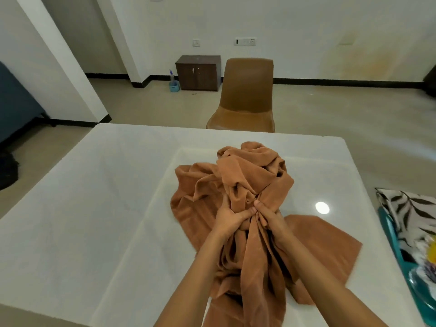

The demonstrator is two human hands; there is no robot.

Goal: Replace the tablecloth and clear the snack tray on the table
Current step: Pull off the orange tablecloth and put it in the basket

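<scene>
Heaped at the middle of the tabletop (94, 197): brown tablecloth (252, 175). Clenched on its gathered folds, side by side: left grip (232, 220), right grip (270, 219). At the tabletop's right edge: teal tray (389, 234) under leaf-print cloth (411, 212).

Brown chair (246, 90), dark cabinet (198, 73) (spray bottle (173, 82) beside)

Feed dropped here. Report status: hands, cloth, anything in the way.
Left hand and right hand both grip the bunched rust-brown cloth. Cloth half gathered, rest lying on glossy white table. Teal tray with leaf-print fabric at right edge, apart from cloth.
</scene>
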